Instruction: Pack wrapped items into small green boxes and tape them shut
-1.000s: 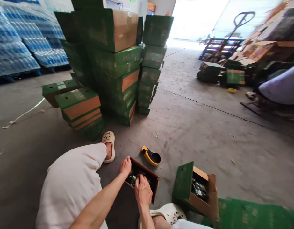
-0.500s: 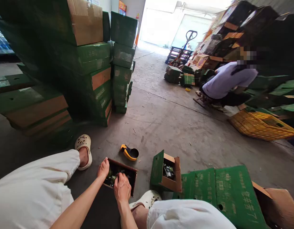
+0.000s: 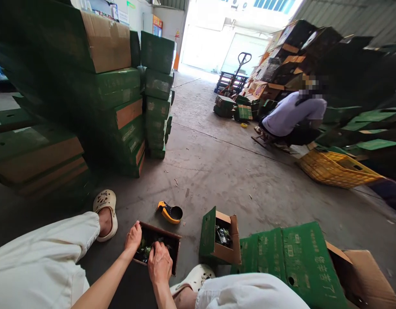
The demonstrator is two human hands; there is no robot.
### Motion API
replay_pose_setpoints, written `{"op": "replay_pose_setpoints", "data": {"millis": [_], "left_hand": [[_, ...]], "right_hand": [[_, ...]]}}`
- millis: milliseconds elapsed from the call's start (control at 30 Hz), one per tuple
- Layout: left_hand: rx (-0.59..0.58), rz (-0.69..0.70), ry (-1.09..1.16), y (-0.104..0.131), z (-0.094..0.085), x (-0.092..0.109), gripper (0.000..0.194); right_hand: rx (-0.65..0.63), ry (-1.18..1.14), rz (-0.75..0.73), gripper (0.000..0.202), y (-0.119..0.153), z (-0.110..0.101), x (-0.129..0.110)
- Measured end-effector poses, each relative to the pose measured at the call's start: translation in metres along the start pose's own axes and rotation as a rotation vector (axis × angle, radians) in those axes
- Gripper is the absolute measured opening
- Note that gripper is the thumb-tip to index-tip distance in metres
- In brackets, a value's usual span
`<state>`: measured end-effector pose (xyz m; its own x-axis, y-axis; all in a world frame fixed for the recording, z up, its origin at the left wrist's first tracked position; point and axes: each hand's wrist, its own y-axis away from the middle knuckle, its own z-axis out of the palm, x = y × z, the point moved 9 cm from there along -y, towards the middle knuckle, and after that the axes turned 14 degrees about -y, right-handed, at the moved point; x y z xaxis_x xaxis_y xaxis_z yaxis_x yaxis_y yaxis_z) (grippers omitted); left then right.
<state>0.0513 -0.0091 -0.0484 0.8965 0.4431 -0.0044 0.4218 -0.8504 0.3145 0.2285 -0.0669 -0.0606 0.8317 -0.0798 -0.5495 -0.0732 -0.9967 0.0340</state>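
Between my feet on the floor stands a small open cardboard box (image 3: 176, 253) holding dark green items with shiny plastic among them. My left hand (image 3: 133, 237) grips the box's left wall, fingers closed over its edge. Inside the same box, my right hand (image 3: 161, 261) presses down on the contents with bent fingers; its fingertips are hidden, so what they hold cannot be made out. Just beyond the box lies an orange and black tape dispenser (image 3: 170, 212). To the right, a green carton (image 3: 208, 236) stands with its flaps up and shiny plastic-wrapped contents inside.
Green cartons (image 3: 300, 257) lie at my right knee. Tall stacks of green boxes (image 3: 120, 88) rise on the left. Farther off, a person in a light shirt (image 3: 292, 113) sits low near a yellow crate (image 3: 339, 169). A pallet jack (image 3: 238, 73) stands toward the bright doorway.
The camera view has shifted slightly, so the whole scene sits a little farther left. Both hands stay at the same box, the left on its wall and the right inside.
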Motion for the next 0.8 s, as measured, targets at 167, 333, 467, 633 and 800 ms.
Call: {"op": "replay_pose_setpoints", "data": {"millis": [167,333,467,633,800], "left_hand": [[0.0,0.038,0.01,-0.002,0.005,0.004,0.035],[-0.003,0.062,0.009,-0.006,0.013,0.007,0.045],[-0.008,0.076,0.017,-0.008,0.019,0.008,0.049],[-0.021,0.081,0.046,-0.009,0.025,0.007,0.053],[-0.043,0.076,0.115,-0.009,0.028,0.003,0.051]], "right_hand": [[0.049,0.034,-0.054,0.035,0.002,0.009,0.011],[0.172,-0.005,-0.203,0.024,0.004,-0.002,0.008],[0.259,0.005,-0.247,0.023,0.008,-0.001,0.009],[0.28,0.055,-0.196,0.03,0.009,0.014,0.015],[0.229,0.037,-0.229,0.029,0.008,0.005,0.007]]}}
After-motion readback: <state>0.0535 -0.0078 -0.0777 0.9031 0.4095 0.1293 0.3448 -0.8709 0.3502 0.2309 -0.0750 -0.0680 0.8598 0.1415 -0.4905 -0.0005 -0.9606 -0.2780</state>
